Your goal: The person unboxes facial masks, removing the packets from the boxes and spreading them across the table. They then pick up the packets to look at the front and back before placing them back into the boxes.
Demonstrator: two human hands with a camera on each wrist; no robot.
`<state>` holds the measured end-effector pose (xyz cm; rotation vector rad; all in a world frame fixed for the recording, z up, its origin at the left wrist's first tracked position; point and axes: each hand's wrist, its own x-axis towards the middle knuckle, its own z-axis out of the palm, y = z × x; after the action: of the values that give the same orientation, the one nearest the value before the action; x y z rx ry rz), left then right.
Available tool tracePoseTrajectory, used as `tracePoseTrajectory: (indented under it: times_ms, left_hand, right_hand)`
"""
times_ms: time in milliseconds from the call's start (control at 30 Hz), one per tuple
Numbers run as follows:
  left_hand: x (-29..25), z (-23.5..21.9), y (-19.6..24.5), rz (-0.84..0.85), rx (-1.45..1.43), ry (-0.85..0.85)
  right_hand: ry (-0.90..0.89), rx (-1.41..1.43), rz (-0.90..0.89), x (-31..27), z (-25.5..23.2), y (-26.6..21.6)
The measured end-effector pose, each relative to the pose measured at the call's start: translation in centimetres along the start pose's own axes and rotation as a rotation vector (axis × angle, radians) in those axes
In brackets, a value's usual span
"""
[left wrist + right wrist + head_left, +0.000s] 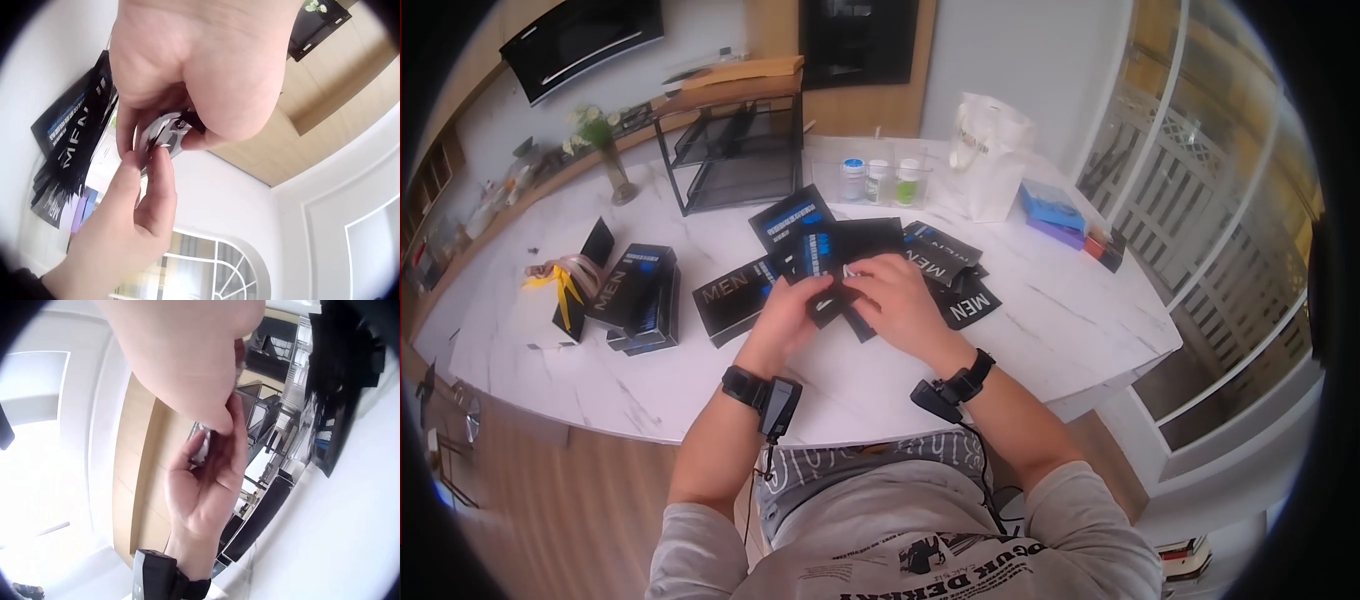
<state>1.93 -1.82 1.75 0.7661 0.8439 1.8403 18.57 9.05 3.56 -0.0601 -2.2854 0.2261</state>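
Both hands meet over a pile of black packets (975, 300). A small black packet (828, 306) is pinched between the left hand (788, 312) and the right hand (897, 303). In the left wrist view, thumb and fingers of the right hand (134, 209) grip the edge of the shiny packet (175, 132), and the left hand (194, 62) curls round its other side. The right wrist view shows the left hand (209, 481) holding the packet (201, 449), partly covered by the right hand (187, 356). A black box (733, 298) marked MEN lies left of the hands.
Stacked black boxes (640, 295) and a holder with ribbons (565, 285) stand at the left. Behind the pile are a mesh file rack (735, 170) and small bottles (880, 182). A white bag (990, 155) and a blue pack (1052, 208) sit at the back right.
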Motion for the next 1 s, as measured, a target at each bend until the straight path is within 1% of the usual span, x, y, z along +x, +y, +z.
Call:
tracePoseTrajectory:
  times_ms: [100,133,233,267,300,367,400,467,500,533,600,633,667,767,800,833,933,1000]
  left_hand:
    - [0.3,-0.8,0.7,0.012,0.053,0.073]
    - [0.3,-0.8,0.8,0.009,0.07,0.092]
    - [0.1,0.0,1.2,0.048,0.076,0.123]
    - [0.0,0.1,1.3,0.068,0.069,0.124]
    - [-0.1,0.1,1.4,0.087,0.062,0.129]
    - [0.1,-0.2,1.0,0.128,0.119,0.126]
    - [0.1,-0.2,0.9,0.144,0.149,0.12]
    - [0.0,-0.4,1.1,0.049,0.27,0.052]
    - [-0.2,-0.5,1.1,-0.002,0.329,0.018]
    - [-0.3,-0.6,1.0,-0.001,0.346,-0.045]
    - [-0.2,-0.9,0.6,-0.095,0.47,-0.086]
    - [-0.1,-1.1,0.4,-0.142,0.53,-0.109]
    - [0.0,-1.5,0.1,-0.186,0.665,-0.127]
    - [0.2,-1.9,-0.2,-0.213,0.613,-0.106]
    - [0.1,-1.7,-0.1,-0.21,0.535,-0.08]
    - [0.1,-1.6,-0.1,-0.189,0.511,-0.057]
    - [-0.2,-0.9,0.3,-0.101,0.421,0.005]
    - [0.1,-1.1,0.2,-0.029,0.385,0.098]
  right_hand:
    - [-0.03,0.004,-0.019,0.5,-0.9,0.3]
    - [-0.034,0.001,0.0,0.3,-0.9,1.3]
    - [0.268,0.028,0.301,0.3,-0.5,2.2]
    - [0.313,0.091,0.391,0.4,-0.9,2.4]
    - [0.428,0.377,0.58,-0.2,0.7,3.3]
    - [0.282,1.099,0.906,0.2,-0.2,2.2]
    - [0.277,1.141,0.864,-0.1,0.1,2.5]
    - [0.274,1.219,0.781,-0.6,0.7,3.3]
    - [0.32,1.204,0.78,-0.8,0.6,3.6]
    - [0.367,1.188,0.782,-0.6,0.0,3.5]
    - [0.469,1.16,0.751,-0.4,-0.3,3.7]
    - [0.447,1.159,0.757,-0.7,-0.2,3.9]
    - [0.427,1.158,0.759,-0.9,-0.1,4.1]
    - [0.388,1.152,0.771,-1.7,0.1,5.1]
    - [0.385,1.17,0.768,-1.9,0.1,5.2]
    - [0.382,1.19,0.765,-1.9,0.1,5.1]
    - [0.285,1.216,0.753,-2.0,-0.3,4.9]
    - [0.169,1.173,0.807,-2.4,0.0,4.9]
